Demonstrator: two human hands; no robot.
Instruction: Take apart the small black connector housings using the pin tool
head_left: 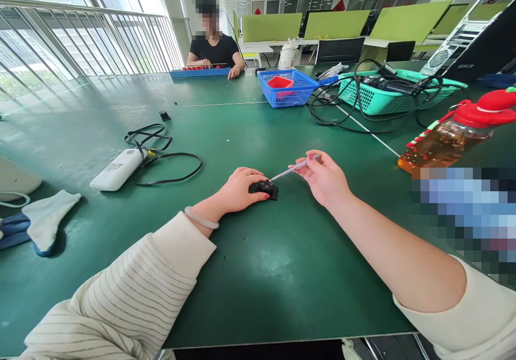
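Note:
On the green table a small black part (267, 188) lies flat, held between the thumb and fingers of my left hand (244, 191). Its exact kind is too small to make out. Between the fingertips of my right hand (322, 174) is a thin screwdriver (296, 167) with a clear, purplish handle. The screwdriver slants down to the left, and its tip meets the top of the black part or sits just above it; I cannot tell which.
A white power bank (117, 171) with a black cable lies left, near a white-and-blue glove (52, 217). A blue basket (288, 94), a teal basket (387, 99) with cables and a red-lidded bottle (447, 142) stand beyond and right. A person (215, 48) sits across the table (242, 295).

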